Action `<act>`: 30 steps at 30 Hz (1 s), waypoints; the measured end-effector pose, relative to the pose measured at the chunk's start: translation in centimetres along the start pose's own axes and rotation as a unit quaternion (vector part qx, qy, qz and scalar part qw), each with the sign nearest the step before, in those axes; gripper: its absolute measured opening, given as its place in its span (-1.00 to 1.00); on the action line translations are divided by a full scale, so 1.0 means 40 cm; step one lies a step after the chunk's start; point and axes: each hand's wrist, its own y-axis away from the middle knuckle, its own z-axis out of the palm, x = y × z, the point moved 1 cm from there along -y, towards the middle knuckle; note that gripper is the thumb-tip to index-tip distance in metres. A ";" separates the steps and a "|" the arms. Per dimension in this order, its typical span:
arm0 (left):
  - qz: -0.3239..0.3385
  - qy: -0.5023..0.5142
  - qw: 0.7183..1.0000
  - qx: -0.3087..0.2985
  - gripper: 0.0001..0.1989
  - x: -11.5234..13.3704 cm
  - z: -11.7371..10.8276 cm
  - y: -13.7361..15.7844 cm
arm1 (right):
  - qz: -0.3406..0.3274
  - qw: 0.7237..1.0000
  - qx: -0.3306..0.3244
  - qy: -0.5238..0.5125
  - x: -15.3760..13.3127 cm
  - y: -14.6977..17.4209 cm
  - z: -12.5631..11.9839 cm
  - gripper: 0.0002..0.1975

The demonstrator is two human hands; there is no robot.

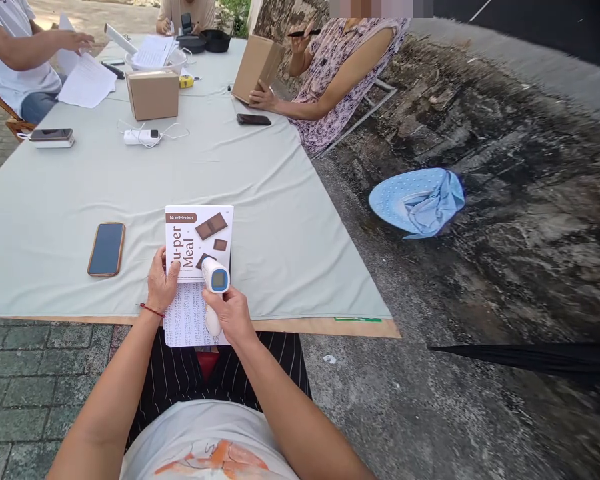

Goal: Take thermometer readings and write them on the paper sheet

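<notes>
My left hand (163,279) grips the left edge of a white box (185,250) printed "NutriMotion Su-per Meal" with pictures of chocolate pieces. In my right hand (234,313) is a white infrared thermometer (216,275) with a blue-rimmed screen, held upright before the box's lower right corner. Under the box, a printed sheet (183,317) hangs past the table's front edge; what carries its weight I cannot tell. Left of my hands, a phone (106,249) in a brown case lies on the cloth.
The cloth-covered table (280,233) carries a cardboard box (153,95), a white power strip (141,137), a black phone (253,119) and a white basket (155,61) of papers. Several people sit around it; one at right holds another carton (257,68). A blue hat (416,201) lies at right.
</notes>
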 end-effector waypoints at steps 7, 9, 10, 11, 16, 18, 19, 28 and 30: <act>0.005 0.006 1.000 0.002 -0.38 0.002 -0.002 -0.002 | 0.021 0.999 -0.017 -0.037 -0.011 0.006 0.012 -0.69; 0.002 0.008 1.000 0.001 -0.37 0.004 -0.003 -0.002 | 0.030 0.998 -0.034 -0.048 -0.020 0.013 0.009 -0.67; 0.000 0.010 1.000 0.000 -0.37 0.005 -0.004 -0.003 | 0.032 0.997 -0.042 -0.048 -0.025 0.017 0.004 -0.66; -0.003 0.012 1.000 -0.001 -0.36 0.006 -0.005 -0.004 | 0.032 0.997 -0.050 -0.045 -0.031 0.021 -0.003 -0.66; -0.003 0.031 1.000 -0.007 -0.37 0.009 -0.010 -0.011 | -0.006 0.999 -0.029 -0.023 -0.070 0.027 -0.071 -0.63; -0.001 0.035 0.999 -0.008 -0.37 0.008 -0.013 -0.015 | -0.036 0.999 0.009 -0.006 -0.086 0.020 -0.108 -0.63; -0.002 0.035 0.999 -0.009 -0.36 0.007 -0.015 -0.017 | -0.053 0.998 0.029 0.008 -0.093 0.017 -0.127 -0.64; -0.022 0.029 0.999 -0.006 -0.30 -0.016 -0.032 -0.032 | -0.111 0.985 0.108 0.074 -0.106 0.012 -0.223 -0.68; -0.020 0.043 0.999 -0.024 -0.29 -0.012 -0.034 -0.036 | -0.115 0.983 0.110 0.094 -0.100 -0.001 -0.235 -0.67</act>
